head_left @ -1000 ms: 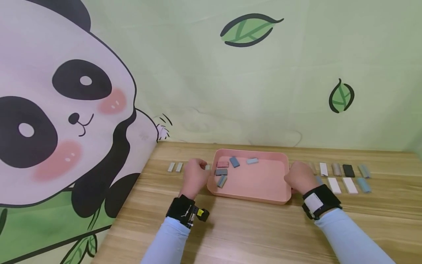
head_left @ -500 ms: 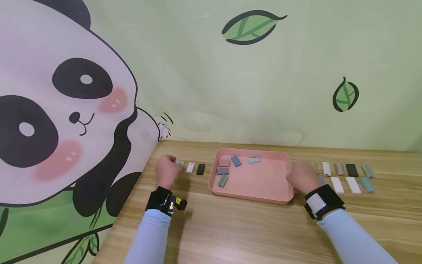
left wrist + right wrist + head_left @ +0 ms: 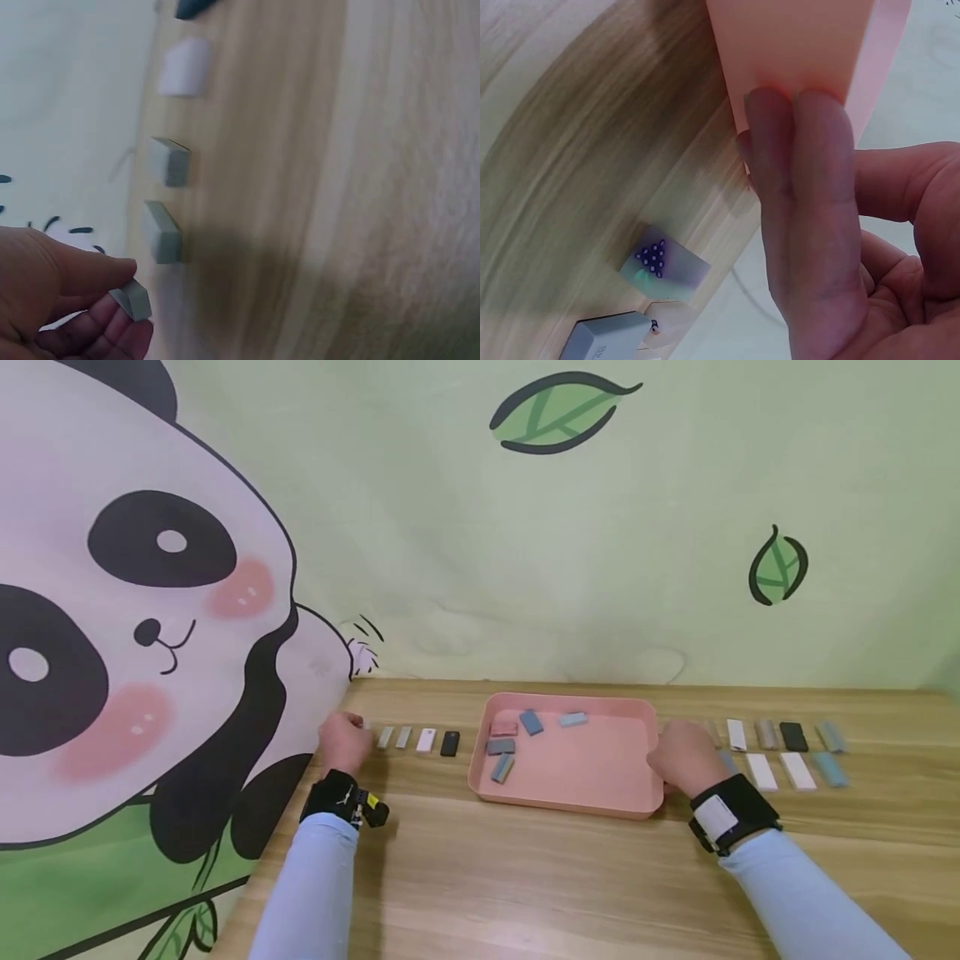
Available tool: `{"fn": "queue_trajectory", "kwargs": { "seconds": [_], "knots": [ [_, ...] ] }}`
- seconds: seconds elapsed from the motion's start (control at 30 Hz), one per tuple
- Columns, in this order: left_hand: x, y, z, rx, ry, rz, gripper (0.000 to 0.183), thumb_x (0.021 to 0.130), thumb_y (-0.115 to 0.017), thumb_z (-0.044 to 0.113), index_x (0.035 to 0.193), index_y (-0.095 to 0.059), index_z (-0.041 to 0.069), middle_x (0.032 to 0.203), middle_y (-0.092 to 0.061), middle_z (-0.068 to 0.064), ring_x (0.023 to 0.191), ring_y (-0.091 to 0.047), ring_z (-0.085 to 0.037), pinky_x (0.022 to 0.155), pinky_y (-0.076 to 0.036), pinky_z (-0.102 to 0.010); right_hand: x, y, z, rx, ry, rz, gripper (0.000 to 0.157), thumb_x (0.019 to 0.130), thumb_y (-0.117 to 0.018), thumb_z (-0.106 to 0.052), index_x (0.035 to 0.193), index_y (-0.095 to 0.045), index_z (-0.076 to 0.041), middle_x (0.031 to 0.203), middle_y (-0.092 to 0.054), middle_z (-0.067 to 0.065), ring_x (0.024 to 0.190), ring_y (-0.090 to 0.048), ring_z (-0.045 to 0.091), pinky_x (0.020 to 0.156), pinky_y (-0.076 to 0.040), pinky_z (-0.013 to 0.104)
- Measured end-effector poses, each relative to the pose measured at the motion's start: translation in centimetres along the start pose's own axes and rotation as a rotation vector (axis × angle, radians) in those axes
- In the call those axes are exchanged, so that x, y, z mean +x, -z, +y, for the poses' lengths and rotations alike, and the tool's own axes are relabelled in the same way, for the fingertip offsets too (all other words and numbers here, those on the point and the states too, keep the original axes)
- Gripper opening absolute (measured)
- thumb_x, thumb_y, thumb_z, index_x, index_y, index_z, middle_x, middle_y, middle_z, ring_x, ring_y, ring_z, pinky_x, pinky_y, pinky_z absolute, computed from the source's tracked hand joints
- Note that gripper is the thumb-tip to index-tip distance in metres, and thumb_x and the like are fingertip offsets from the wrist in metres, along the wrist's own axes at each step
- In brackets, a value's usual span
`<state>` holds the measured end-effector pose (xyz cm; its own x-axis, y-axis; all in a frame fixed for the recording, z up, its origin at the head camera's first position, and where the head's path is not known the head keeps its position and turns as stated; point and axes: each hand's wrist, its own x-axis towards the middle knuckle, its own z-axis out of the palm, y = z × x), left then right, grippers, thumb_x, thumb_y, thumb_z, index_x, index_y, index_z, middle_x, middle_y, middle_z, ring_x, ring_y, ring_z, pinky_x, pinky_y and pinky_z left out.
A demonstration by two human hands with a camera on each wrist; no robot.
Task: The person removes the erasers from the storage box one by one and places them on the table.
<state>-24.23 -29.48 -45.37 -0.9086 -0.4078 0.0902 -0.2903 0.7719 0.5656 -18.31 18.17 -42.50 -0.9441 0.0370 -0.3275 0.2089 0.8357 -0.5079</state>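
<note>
My left hand is at the left end of a row of small blocks, pinching a small grey-green block between thumb and fingers. Beside it in the row lie two similar grey-green blocks, then a white block and a black block. My right hand grips the right end of a pink tray. In the right wrist view its fingers press against the tray's outer wall, the thumb on the other side. Several small blue, grey and pink blocks lie in the tray's left part.
Right of the tray, two rows of small blocks, among them white blocks, a black one and blue ones, lie on the wooden table. My right hand partly covers them. Behind stands a green wall covering with a panda print.
My left hand has moved left, from beside the tray to the row's far end, uncovering the black, white and grey-green blocks. My right hand stays at the tray, whose blocks look unmoved.
</note>
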Motion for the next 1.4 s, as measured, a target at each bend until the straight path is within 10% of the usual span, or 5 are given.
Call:
{"fn": "queue_trajectory", "kwargs": {
  "seconds": [0.67,1.07,1.4],
  "knots": [
    [0.5,-1.0,0.5,0.131,-0.001,-0.019,0.032,0.080,-0.060,0.012,0.109,-0.065,-0.001,0.109,-0.065,-0.019,0.099,-0.058,-0.037,0.084,-0.045,-0.047,0.3,0.1,0.0,-0.041,0.023,0.021,0.017,0.080,-0.049,-0.006,0.066,-0.058,-0.002,0.056,-0.059,0.008,0.041,-0.057,0.013,0.039,-0.041,0.020],
    [-3.1,-2.7,12.4,0.080,-0.376,0.064,0.038,0.084,-0.061,0.022,0.117,-0.061,0.003,0.109,-0.064,-0.019,0.100,-0.060,-0.035,0.082,-0.049,-0.045,0.1,0.0,-0.1,-0.020,0.022,0.031,0.017,0.081,-0.049,-0.006,0.066,-0.059,-0.002,0.057,-0.060,0.008,0.042,-0.058,0.014,0.039,-0.042,0.021],
    [-8.1,-7.2,20.7,0.086,-0.565,-0.195,0.044,0.086,-0.061,0.029,0.125,-0.056,0.009,0.117,-0.060,-0.011,0.106,-0.056,-0.024,0.082,-0.050,-0.036,0.3,-0.2,0.0,-0.026,0.027,0.034,0.018,0.080,-0.050,-0.005,0.065,-0.060,-0.002,0.055,-0.059,0.008,0.041,-0.056,0.014,0.039,-0.041,0.021]
  ]
}}
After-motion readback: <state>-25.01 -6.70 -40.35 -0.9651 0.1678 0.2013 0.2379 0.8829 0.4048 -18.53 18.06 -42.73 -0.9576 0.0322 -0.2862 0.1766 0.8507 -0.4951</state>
